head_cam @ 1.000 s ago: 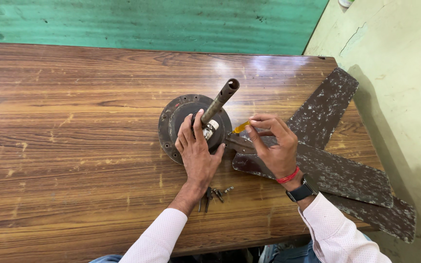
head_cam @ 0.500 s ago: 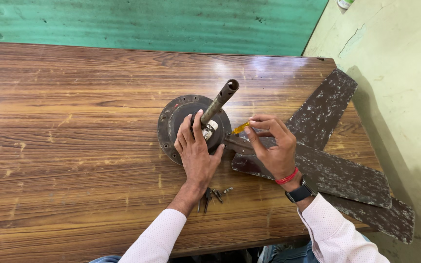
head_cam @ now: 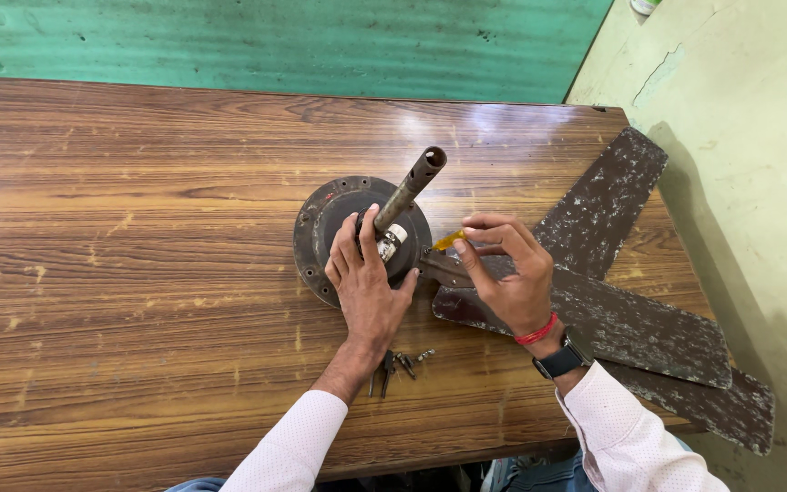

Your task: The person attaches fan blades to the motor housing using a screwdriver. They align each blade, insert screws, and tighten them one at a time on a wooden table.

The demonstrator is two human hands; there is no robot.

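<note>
A round, dark ceiling fan motor (head_cam: 321,228) lies on the wooden table (head_cam: 138,273), its metal rod (head_cam: 410,189) sticking up toward the right. My left hand (head_cam: 368,284) rests flat on the motor's near side, fingers spread beside the rod's base. My right hand (head_cam: 507,273) pinches a yellow-handled screwdriver (head_cam: 448,240), its tip pointing at the motor's right edge where a fan blade's bracket meets it. Under my right hand lies a brown fan blade (head_cam: 630,319).
Two more worn brown blades (head_cam: 608,200) lie at the table's right end, one (head_cam: 712,405) overhanging the edge. Several loose screws (head_cam: 403,363) sit by my left wrist. A green wall runs behind; a pale wall stands to the right.
</note>
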